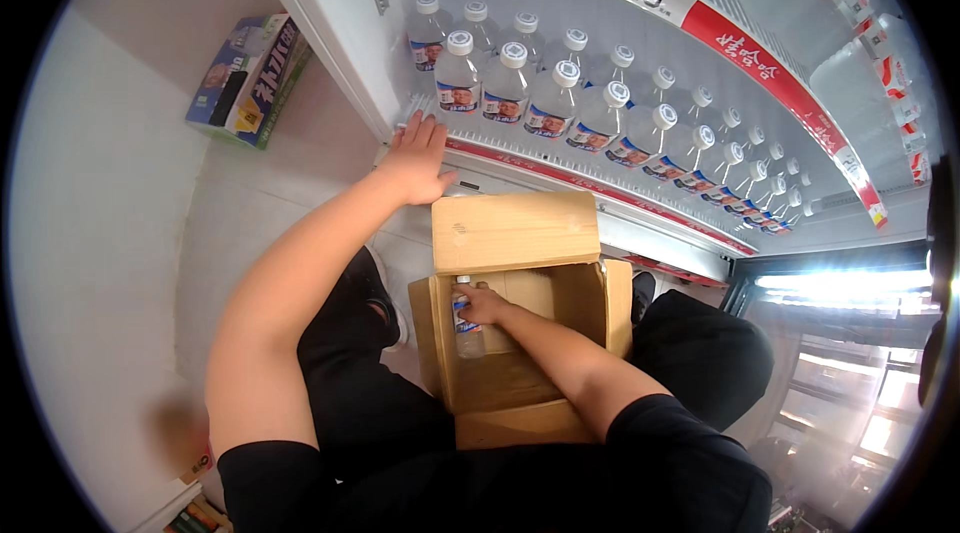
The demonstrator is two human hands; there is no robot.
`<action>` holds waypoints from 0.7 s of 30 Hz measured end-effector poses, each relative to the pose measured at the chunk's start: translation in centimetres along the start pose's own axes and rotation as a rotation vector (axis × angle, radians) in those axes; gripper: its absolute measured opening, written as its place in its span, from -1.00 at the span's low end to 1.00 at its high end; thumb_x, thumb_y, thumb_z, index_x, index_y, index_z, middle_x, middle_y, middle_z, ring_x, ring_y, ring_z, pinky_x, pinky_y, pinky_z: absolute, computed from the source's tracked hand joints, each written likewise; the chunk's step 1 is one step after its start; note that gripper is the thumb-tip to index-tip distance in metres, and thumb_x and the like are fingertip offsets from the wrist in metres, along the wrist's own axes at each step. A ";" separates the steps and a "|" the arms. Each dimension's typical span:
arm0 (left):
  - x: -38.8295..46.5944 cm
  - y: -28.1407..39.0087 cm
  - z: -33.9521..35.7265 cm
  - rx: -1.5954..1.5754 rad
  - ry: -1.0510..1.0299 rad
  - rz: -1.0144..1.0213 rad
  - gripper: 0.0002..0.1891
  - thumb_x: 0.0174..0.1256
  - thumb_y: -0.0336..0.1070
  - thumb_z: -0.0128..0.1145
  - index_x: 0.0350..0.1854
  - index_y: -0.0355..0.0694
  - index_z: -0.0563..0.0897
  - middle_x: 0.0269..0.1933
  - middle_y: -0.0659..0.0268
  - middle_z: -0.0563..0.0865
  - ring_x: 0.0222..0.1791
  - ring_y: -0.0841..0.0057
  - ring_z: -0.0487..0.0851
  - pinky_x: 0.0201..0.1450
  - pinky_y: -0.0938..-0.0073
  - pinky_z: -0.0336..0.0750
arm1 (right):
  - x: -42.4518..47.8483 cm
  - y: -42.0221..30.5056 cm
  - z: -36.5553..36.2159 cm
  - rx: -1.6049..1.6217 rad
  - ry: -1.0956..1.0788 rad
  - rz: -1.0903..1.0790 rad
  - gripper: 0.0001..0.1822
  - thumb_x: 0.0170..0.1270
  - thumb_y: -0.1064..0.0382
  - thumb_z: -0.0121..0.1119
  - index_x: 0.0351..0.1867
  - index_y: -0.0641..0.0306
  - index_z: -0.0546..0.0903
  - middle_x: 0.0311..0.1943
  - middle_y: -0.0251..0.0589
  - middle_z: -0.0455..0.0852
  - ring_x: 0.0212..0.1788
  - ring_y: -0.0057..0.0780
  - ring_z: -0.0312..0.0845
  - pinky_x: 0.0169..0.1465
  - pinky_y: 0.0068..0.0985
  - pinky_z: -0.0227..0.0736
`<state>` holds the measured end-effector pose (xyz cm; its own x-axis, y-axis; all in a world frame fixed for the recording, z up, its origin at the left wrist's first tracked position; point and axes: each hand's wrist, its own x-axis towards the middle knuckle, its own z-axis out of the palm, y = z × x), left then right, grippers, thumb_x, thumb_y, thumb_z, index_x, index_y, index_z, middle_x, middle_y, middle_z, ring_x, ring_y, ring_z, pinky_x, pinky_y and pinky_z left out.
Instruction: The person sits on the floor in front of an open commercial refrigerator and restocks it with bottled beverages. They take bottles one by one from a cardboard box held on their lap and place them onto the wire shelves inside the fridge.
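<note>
My right hand (482, 304) is inside an open cardboard box (514, 233), its fingers around the upper part of a clear plastic water bottle (470, 342) with a blue label and a white cap. The bottle lies along the box's left wall. My left hand (418, 158) rests with spread fingers on the front edge of the lowest visible fridge shelf, at its left end, and holds nothing. Beside its fingertips, rows of similar bottles (512, 79) stand upright on the shelf (570, 177), their white caps up.
A higher shelf with a red and white price strip (731, 45) hangs above the bottles. A blue and green carton (244, 79) stands on the floor at the left, by the wall. My knees flank the box. An open glass door (832, 383) is at the right.
</note>
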<state>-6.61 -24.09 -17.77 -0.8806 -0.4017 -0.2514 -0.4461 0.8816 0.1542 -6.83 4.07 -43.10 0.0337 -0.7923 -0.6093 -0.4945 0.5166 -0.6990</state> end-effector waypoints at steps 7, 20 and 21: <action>-0.2 -0.3 0.5 -0.021 0.005 0.015 -0.07 0.41 0.03 0.30 0.62 -0.38 0.12 0.66 -0.16 0.11 0.74 -0.15 -0.15 0.70 -0.23 0.01 | 0.5 -4.9 0.0 -0.185 0.042 0.313 -0.09 0.26 -0.08 0.41 0.60 -0.08 0.25 0.49 0.43 0.27 0.39 0.33 0.44 0.39 -0.04 0.53; 0.2 -0.5 -0.5 -0.032 -0.054 0.032 -0.08 0.36 -0.03 0.31 0.62 -0.37 0.14 0.67 -0.10 0.12 0.74 -0.13 -0.11 0.72 -0.16 0.02 | -2.0 -0.8 -3.3 -0.161 -0.015 0.417 -0.36 0.29 -0.03 0.23 0.35 0.24 0.58 0.19 0.17 0.75 0.43 0.08 0.50 0.34 -0.15 0.56; 0.2 -0.5 -0.6 -0.039 -0.073 0.040 -0.07 0.36 -0.03 0.31 0.63 -0.38 0.13 0.68 -0.12 0.10 0.74 -0.14 -0.12 0.72 -0.14 0.02 | -2.8 -1.2 -3.5 -0.222 0.013 0.395 -0.36 0.27 -0.02 0.24 0.35 0.22 0.58 0.18 0.17 0.75 0.40 0.11 0.52 0.33 -0.13 0.57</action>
<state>-6.70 -24.78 -17.34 -0.8847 -0.3457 -0.3127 -0.4177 0.8857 0.2027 -9.41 4.52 -39.24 -0.2057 -0.5528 -0.8075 -0.6414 0.6994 -0.3154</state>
